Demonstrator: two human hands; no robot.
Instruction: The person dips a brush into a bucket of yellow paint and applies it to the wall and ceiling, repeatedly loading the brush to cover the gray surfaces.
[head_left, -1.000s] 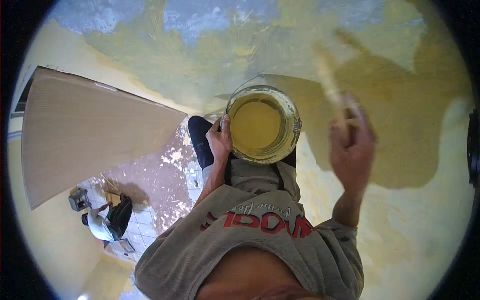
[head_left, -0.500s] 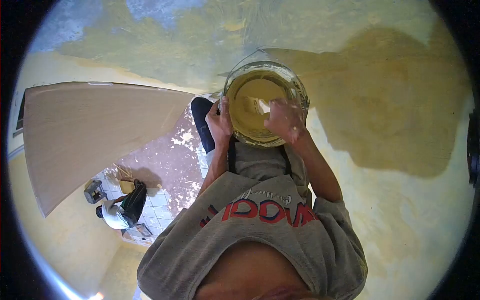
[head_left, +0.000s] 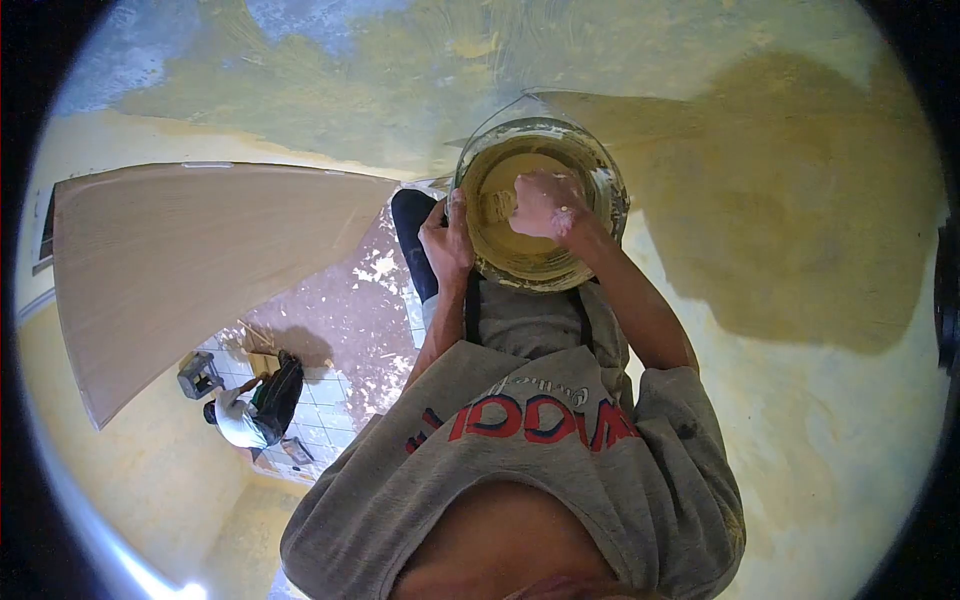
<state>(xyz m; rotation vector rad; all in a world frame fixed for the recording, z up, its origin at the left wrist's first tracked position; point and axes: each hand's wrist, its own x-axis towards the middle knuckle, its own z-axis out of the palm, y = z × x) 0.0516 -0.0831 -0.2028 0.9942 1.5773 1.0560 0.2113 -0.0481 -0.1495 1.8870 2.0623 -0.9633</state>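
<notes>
A bucket (head_left: 612, 200) with a wire handle and a yellow-brown paste (head_left: 497, 210) inside is held in front of my body. My left hand (head_left: 447, 238) grips its left side, fingers wrapped at the rim. Over the bucket's opening, my right hand (head_left: 550, 207) is closed in a fist just above the paste. Whatever it holds is hidden beneath the fingers. Smears of paste coat the bucket's inner wall and rim.
A patchy yellow and blue-grey wall (head_left: 400, 90) rises close ahead. To the left hangs a large brown panel (head_left: 210, 270). Far below, another person (head_left: 265, 405) crouches beside a grey stool (head_left: 200, 374) on a tiled floor with pale flakes (head_left: 380, 265).
My right hand has moved left and up across the bucket, covering the pale object that showed beside it. The left hand keeps its hold, and the bucket has shifted slightly right in view.
</notes>
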